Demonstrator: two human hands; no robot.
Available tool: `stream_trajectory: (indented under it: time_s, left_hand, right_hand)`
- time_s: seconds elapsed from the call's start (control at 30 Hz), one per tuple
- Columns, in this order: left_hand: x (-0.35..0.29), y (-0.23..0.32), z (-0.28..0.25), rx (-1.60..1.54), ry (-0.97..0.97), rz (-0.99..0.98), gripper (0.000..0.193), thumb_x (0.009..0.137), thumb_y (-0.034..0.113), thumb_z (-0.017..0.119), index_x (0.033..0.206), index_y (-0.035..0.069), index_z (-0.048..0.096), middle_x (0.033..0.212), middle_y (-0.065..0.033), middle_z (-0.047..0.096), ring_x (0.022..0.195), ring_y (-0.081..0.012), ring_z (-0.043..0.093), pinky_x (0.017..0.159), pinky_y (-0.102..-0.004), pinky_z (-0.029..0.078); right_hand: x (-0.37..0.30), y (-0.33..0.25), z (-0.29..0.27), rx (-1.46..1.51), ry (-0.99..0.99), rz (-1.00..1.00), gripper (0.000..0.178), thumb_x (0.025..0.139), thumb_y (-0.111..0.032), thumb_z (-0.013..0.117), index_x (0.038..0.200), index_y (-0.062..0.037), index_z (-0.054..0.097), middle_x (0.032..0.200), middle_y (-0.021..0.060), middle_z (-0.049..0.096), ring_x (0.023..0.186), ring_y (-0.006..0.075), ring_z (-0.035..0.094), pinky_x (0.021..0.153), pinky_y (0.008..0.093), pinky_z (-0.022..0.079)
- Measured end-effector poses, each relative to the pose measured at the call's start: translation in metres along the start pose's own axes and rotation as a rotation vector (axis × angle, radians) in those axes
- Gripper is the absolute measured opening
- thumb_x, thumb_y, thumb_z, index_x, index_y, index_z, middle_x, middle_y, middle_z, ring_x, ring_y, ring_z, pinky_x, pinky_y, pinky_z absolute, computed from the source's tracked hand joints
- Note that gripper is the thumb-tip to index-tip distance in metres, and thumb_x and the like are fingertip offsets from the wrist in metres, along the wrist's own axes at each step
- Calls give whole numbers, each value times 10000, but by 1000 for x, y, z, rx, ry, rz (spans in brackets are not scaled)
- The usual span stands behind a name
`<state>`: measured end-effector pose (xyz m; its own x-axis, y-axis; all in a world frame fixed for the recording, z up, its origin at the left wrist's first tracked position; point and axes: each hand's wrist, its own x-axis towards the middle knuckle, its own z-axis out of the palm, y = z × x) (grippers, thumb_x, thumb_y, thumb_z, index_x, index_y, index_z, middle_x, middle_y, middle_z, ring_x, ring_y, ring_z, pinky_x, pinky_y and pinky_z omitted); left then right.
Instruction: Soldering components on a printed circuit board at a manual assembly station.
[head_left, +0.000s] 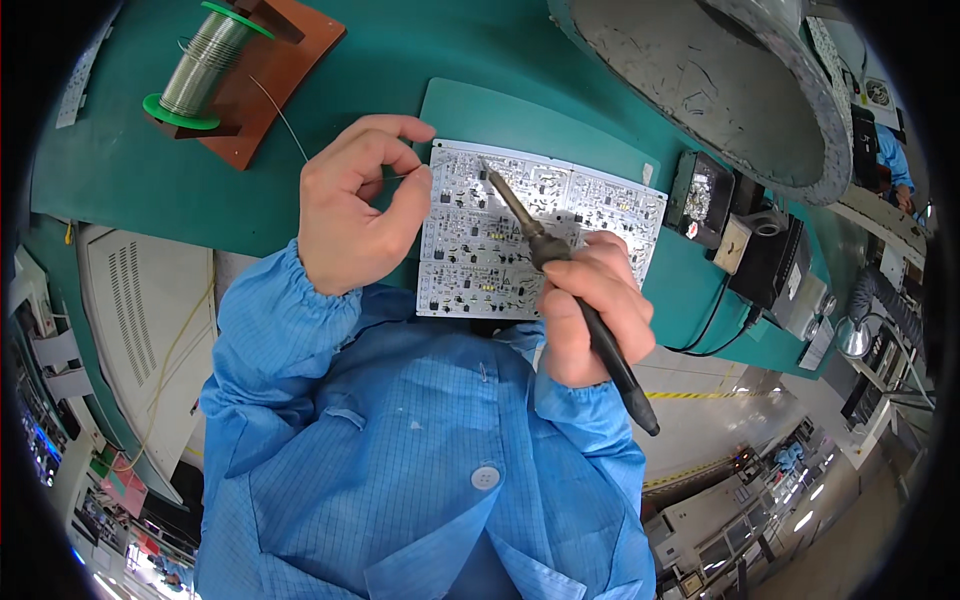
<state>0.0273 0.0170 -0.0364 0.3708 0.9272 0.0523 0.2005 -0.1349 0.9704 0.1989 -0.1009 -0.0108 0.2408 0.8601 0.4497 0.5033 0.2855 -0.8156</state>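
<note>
A white circuit board panel, crowded with small components, lies on the green bench in front of me. My right hand grips a black-handled soldering iron, its tip down at the panel's upper left part. At the panel's left edge, my left hand pinches a thin solder wire between thumb and finger. The wire's short end points toward the iron's tip; whether they touch I cannot tell. Its other end trails back toward a solder spool with green flanges on a brown stand.
A wide grey fume hood overhangs the bench at upper right. Below it sit a dark tray of solder scraps and a black soldering station with cables. A green mat lies beneath the panel.
</note>
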Motion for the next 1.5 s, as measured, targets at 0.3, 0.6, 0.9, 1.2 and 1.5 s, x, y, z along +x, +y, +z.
stream_trajectory:
  time_s: [0.3,0.6,0.9,1.2,1.5]
  left_hand:
    - [4,-2,-2,18,-18,46,59,709,-34,609,696,3,565,919,-70,645,456,-11,361,394,-193,283]
    - [5,-2,-1,18,-17,52,39,710,-42,608,708,-8,590,905,-73,642,461,-18,395,393,-194,302]
    - [6,1,-2,21,-39,36,35,713,-41,613,713,-10,596,903,-67,642,464,-11,390,401,-187,302]
    - [-1,0,-5,21,-48,-30,34,747,-35,618,744,-10,596,980,-82,643,479,13,377,428,-162,300]
    - [-6,-2,6,-55,13,-20,25,789,-31,619,791,-11,604,1020,-95,639,507,18,383,454,-147,304]
  right_hand:
    - [12,4,15,3,-23,21,193,753,-158,648,818,23,625,545,64,556,563,193,531,798,424,414]
    - [12,3,15,3,-15,37,175,741,-134,629,829,18,630,506,49,537,553,179,523,813,426,412]
    - [9,1,7,-10,26,40,188,761,-137,595,869,15,620,515,61,543,560,175,520,828,430,410]
    - [-57,21,-49,-321,514,186,357,885,-192,500,1144,53,518,989,240,593,894,271,578,898,394,410]
    - [-82,33,-74,-246,82,172,688,755,-129,727,1322,3,360,1225,272,515,1174,351,494,968,422,402]
